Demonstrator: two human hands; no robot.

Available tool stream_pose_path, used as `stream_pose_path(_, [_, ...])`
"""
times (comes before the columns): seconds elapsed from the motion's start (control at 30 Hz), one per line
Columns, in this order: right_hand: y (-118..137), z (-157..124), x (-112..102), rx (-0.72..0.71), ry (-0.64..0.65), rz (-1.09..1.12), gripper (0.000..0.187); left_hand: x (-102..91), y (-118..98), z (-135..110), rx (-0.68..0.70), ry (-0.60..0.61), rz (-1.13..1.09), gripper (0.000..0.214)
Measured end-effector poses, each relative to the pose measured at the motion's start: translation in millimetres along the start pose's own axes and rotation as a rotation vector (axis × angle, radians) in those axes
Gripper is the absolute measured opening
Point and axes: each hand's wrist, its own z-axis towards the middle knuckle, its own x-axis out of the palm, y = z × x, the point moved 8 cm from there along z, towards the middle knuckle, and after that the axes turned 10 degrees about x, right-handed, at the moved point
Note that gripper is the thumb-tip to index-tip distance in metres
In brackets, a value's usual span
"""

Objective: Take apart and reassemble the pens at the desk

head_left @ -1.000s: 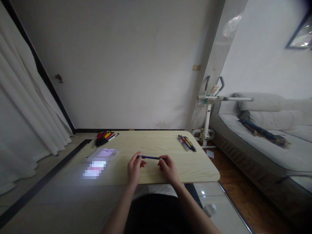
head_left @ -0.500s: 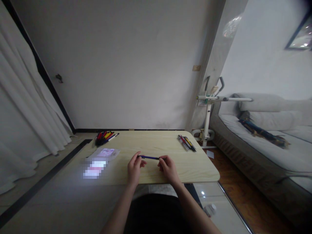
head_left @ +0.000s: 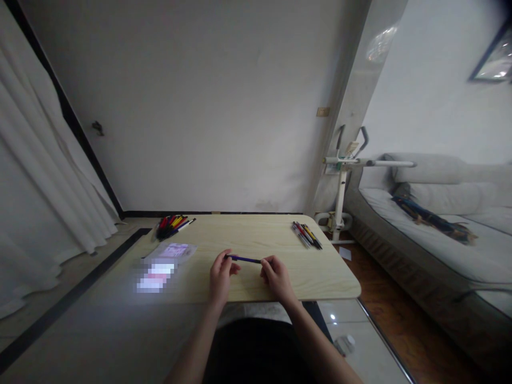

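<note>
A blue pen (head_left: pixel 245 259) is held level just above the light wooden table (head_left: pixel 248 240), near its front edge. My left hand (head_left: pixel 221 277) pinches the pen's left end with closed fingers. My right hand (head_left: pixel 277 277) grips the pen's right end, fingers curled round it. Both forearms reach up from the bottom of the view.
A pile of red, yellow and black pens (head_left: pixel 173 224) lies at the table's back left. A row of several pens (head_left: pixel 306 234) lies at the back right. A flat plastic packet (head_left: pixel 173 250) sits left of my hands. An exercise machine (head_left: pixel 342 181) and a sofa (head_left: pixel 432 224) stand to the right.
</note>
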Motion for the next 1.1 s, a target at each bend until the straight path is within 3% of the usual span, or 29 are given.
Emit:
stream_pose_path(0.77, [13.9,-5.5,0.5,-0.077,-0.019,-0.204,0.039,-0.7,1.5,-1.8,-0.021,0.011,-0.023,0.037])
stream_pose_path(1.1, [9.3,-5.5,2.1,-0.021,-0.001,-0.188,0.044,-1.0,1.1,-1.7,-0.017,0.010,-0.002,0.043])
